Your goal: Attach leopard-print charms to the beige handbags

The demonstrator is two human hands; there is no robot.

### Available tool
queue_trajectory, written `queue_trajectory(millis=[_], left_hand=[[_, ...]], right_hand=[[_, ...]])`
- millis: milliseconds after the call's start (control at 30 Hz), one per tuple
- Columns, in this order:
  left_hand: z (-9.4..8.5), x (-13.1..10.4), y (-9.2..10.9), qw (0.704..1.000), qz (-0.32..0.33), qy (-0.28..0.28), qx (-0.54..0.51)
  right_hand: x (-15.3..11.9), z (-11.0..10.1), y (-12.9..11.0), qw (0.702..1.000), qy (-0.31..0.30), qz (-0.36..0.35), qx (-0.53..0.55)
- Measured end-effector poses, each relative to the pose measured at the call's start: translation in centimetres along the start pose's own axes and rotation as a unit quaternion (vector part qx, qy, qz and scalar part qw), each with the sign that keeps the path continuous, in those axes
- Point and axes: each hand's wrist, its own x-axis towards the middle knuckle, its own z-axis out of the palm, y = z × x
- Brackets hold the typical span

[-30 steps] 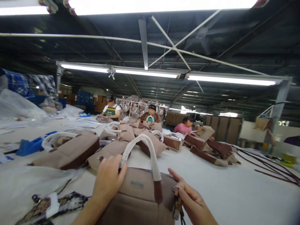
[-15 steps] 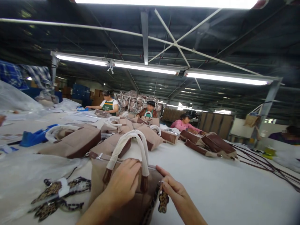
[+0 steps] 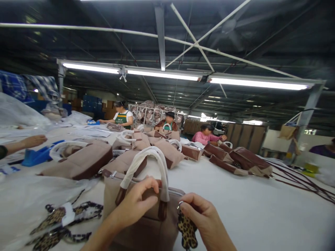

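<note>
A beige and brown handbag (image 3: 146, 228) stands upright in front of me, its handles wrapped in white (image 3: 162, 164). My left hand (image 3: 137, 200) is at the front of the bag by the handle, thumb and forefinger apart, with nothing seen between them. My right hand (image 3: 205, 218), at the bag's right side, pinches the metal ring of a leopard-print, bear-shaped charm (image 3: 187, 232), which hangs below the fingers. More leopard-print charms with straps (image 3: 53, 221) lie to the left of the bag, partly under clear plastic (image 3: 26, 195).
Several similar handbags (image 3: 83, 158) lie across the table (image 3: 248, 216). A blue holder (image 3: 36, 157) is at left, near another person's hand (image 3: 34, 140). Brown straps (image 3: 300, 179) trail off at right. Co-workers (image 3: 123, 116) are at the far side.
My right hand has moved slightly right with the charm, which now faces me more fully. My left thumb and forefinger have spread. Another person's hand has reached in from the left.
</note>
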Motion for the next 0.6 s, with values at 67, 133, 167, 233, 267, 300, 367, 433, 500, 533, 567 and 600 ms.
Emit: queue_trajectory(millis=[67,133,167,233,267,300,367,433,500,533,567,600], left_hand=[[-0.5,-0.4,0.8,0.996,-0.028,-0.075,0.037],[-0.5,-0.6,1.5,0.992,-0.045,-0.110,0.051],[-0.4,-0.6,1.7,0.992,-0.043,-0.109,0.055],[0.2,-0.4,1.6,0.994,-0.027,-0.083,0.066],[0.4,-0.4,1.4,0.995,-0.019,-0.072,0.070],[0.7,-0.3,1.3,0.995,-0.015,-0.065,0.070],[1.0,-0.2,1.0,0.996,-0.015,-0.059,0.069],[1.1,-0.2,0.8,0.996,-0.020,-0.061,0.066],[1.1,-0.2,0.7,0.996,-0.025,-0.061,0.053],[1.1,-0.2,0.7,0.997,-0.028,-0.060,0.045],[1.1,-0.2,0.7,0.997,-0.031,-0.060,0.038],[1.1,-0.2,0.7,0.997,-0.034,-0.060,0.035]], right_hand=[[0.5,1.2,1.1,0.999,0.024,-0.010,0.044],[0.8,2.1,2.1,0.997,0.028,-0.021,0.066],[0.9,2.5,2.4,0.997,0.019,-0.026,0.069],[1.1,3.0,2.8,0.997,-0.005,-0.034,0.071],[1.1,3.1,2.9,0.996,-0.014,-0.037,0.075],[1.0,3.2,2.9,0.996,-0.019,-0.038,0.078],[0.9,3.3,2.7,0.996,-0.022,-0.040,0.081],[0.6,3.1,2.4,0.996,-0.034,-0.047,0.075],[0.5,2.8,2.1,0.995,-0.059,-0.051,0.066],[0.4,2.6,1.9,0.994,-0.078,-0.052,0.063],[0.4,2.4,1.7,0.992,-0.095,-0.051,0.058],[0.4,2.3,1.6,0.992,-0.107,-0.051,0.054]])
